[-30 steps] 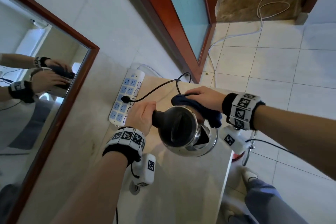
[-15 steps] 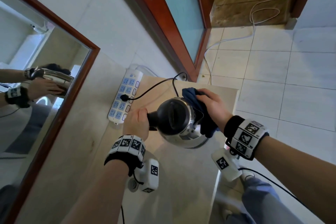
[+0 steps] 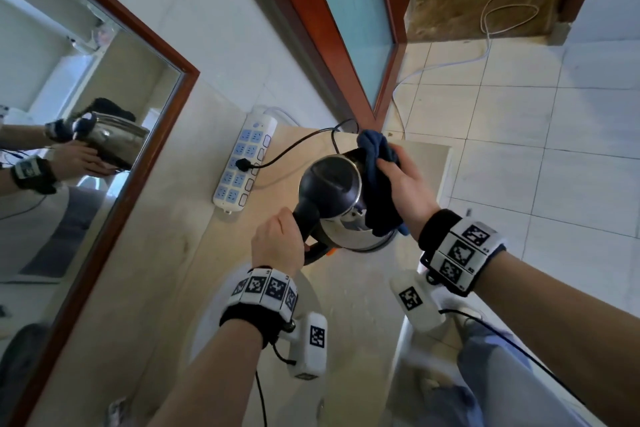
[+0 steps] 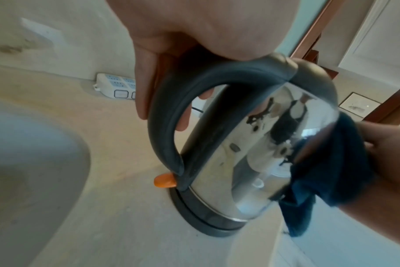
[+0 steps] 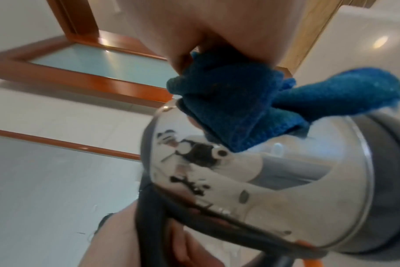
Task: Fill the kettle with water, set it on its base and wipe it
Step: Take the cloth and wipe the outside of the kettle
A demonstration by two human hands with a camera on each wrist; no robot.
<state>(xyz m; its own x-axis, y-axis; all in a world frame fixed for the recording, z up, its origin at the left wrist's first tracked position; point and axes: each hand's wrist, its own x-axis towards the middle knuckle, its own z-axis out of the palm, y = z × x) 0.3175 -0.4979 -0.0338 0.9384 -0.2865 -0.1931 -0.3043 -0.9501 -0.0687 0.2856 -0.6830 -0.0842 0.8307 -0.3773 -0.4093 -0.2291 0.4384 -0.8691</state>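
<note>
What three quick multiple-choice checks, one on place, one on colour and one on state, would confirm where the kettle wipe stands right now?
1. Where does the kettle stand?
A. On its base on the counter
B. On the floor tiles
C. Inside the basin

2. What colour is the cloth?
A. White
B. Blue
C. Red

3. What is the left hand doing?
A. Hanging free
B. Pressing the power strip
C. Gripping the kettle handle

Answers:
1 A: the left wrist view shows the steel body seated on the dark base on the counter.
2 B: the right hand presses a blue cloth on the kettle's side.
3 C: its fingers curl round the dark handle.
</note>
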